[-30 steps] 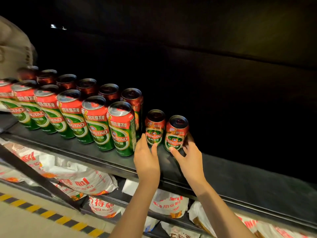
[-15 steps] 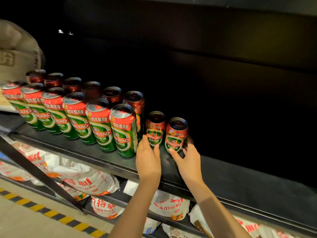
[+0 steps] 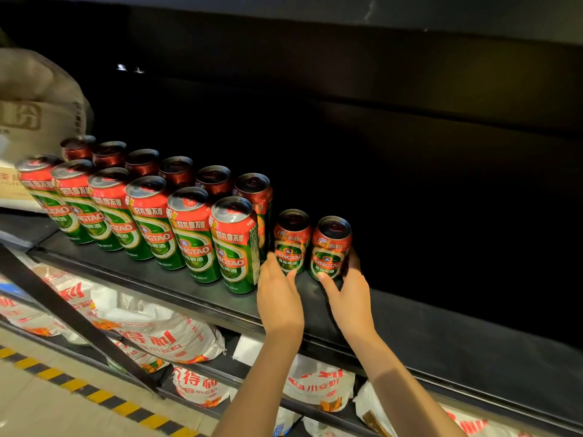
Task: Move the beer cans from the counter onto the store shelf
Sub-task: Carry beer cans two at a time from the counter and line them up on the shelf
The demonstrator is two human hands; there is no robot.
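Left hand and right hand each clasp a short can beside the tall can — best seated flush, upright, then released.

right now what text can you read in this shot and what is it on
"TSINGTAO", partly cut off: tall cans, short can held by left hand, short can held by right hand
"500ml": tall cans' bases
"得利": white bags below the shelf
Chinese on the cans' red bands and on the sack: too blurred to read
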